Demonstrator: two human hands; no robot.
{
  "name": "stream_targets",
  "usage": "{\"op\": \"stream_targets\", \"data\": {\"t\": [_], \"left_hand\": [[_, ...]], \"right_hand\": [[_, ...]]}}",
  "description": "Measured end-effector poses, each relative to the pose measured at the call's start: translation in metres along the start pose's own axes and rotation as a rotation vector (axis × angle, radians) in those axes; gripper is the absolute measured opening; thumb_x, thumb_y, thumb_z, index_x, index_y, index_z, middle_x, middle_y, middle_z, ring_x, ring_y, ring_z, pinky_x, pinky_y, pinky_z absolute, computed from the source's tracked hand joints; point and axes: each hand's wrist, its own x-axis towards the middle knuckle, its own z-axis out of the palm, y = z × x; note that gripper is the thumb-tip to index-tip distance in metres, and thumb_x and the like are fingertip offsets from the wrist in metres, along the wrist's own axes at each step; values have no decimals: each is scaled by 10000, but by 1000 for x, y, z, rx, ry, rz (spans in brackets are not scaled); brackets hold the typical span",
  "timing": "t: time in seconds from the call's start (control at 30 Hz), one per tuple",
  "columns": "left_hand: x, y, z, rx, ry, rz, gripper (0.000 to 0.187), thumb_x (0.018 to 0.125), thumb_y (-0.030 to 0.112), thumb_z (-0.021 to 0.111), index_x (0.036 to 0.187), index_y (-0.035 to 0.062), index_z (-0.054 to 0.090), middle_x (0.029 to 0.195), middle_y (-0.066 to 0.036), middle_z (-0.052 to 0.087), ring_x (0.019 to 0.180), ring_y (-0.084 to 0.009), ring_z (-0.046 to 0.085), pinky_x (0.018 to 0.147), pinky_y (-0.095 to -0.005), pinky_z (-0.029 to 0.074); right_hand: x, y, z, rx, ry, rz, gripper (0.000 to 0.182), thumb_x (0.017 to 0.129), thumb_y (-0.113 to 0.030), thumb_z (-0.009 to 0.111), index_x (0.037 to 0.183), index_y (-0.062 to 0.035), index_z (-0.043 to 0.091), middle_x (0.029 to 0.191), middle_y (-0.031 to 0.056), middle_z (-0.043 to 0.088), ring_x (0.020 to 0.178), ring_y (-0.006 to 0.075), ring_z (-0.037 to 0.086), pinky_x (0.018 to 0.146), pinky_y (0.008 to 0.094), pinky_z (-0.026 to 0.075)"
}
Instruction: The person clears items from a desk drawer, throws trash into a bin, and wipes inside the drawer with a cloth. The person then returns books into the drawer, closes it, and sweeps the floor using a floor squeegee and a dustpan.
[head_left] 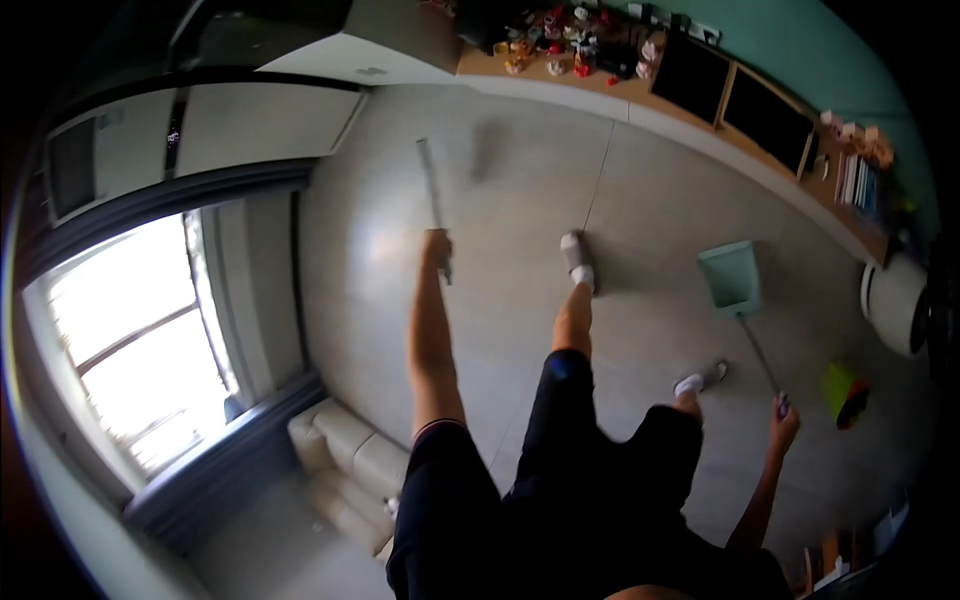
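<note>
My left hand (437, 247) is stretched forward, its fingers wrapped round a thin grey stick (429, 180). The stick points away from me, and a short end of it sticks out below the fist. I cannot make out any head on it. Off to the right, my right hand (785, 422) grips the long handle of a pale green dustpan (731, 280). The pan lies at or just above the floor, its wide mouth facing away from me, with nothing I can make out inside.
Grey floor (520, 180) spreads around my slippered feet. A yellow-green object (846, 393) lies at right, near a white rounded appliance (893, 305). A long shelf (640, 98) with figurines and dark screens lines the far side. A cream sofa (362, 455) and window (135, 340) are at left.
</note>
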Motion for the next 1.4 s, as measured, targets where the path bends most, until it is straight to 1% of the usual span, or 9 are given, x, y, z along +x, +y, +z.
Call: {"op": "stream_targets", "data": {"t": [0.07,0.13,0.2,0.47,0.57,0.63,0.87,1.03,1.4], "left_hand": [[83,26,-50,528,384,-127,349,848,195,579,518,102,514,519,-60,587,470,-188,598,428,-384,476],[156,40,-127,1502,240,168,308,859,178,509,579,80,594,556,-80,637,476,-219,626,458,-396,497],[127,141,-42,536,500,-159,301,810,178,497,554,38,571,525,-139,592,468,-281,606,427,-433,467],[187,112,79,1228,253,-264,248,801,144,521,739,-37,677,721,-194,695,732,-290,718,668,-408,569],[134,128,173,958,460,-405,252,836,105,505,857,-90,663,770,-178,715,758,-283,725,703,-392,581],[103,110,210,1371,35,-293,257,873,141,517,820,-58,671,698,-138,709,656,-229,717,624,-353,576],[-64,88,359,1199,32,-327,263,890,143,509,965,-94,597,790,-196,701,671,-280,712,633,-380,584],[-144,-39,361,1484,-402,-9,455,856,112,520,1231,-142,473,856,-303,674,768,-414,701,586,-484,581],[-282,33,376,1406,-406,-228,327,925,195,511,1129,-59,485,918,-349,639,708,-456,674,510,-481,562]], "right_hand": [[2,-45,8,-22,66,-138,366,894,-308,686,811,44,633,733,203,636,656,329,626,618,415,473],[1,-105,10,30,34,-107,365,892,-302,692,806,47,628,715,192,624,625,294,598,610,398,469],[-13,-127,14,58,-8,-47,364,891,-295,698,801,50,624,698,180,611,594,259,570,601,381,465],[-31,-240,34,165,-118,71,367,894,-299,686,777,35,589,625,142,517,564,245,474,564,381,415],[-47,-269,42,153,-66,23,317,886,-310,676,836,2,646,713,182,613,629,324,578,605,417,455],[-61,-266,64,60,-59,7,290,881,-317,666,890,-28,672,773,182,663,704,374,633,631,437,496],[-89,-253,114,-135,2,16,307,868,-384,663,788,-88,635,697,155,654,689,365,665,611,470,531],[-74,-262,93,-10,-53,38,268,871,-345,660,843,-78,664,782,161,678,765,359,683,666,464,546],[-72,-271,94,77,-132,23,193,863,-237,644,877,-48,681,849,160,694,816,349,695,714,467,553]]}}
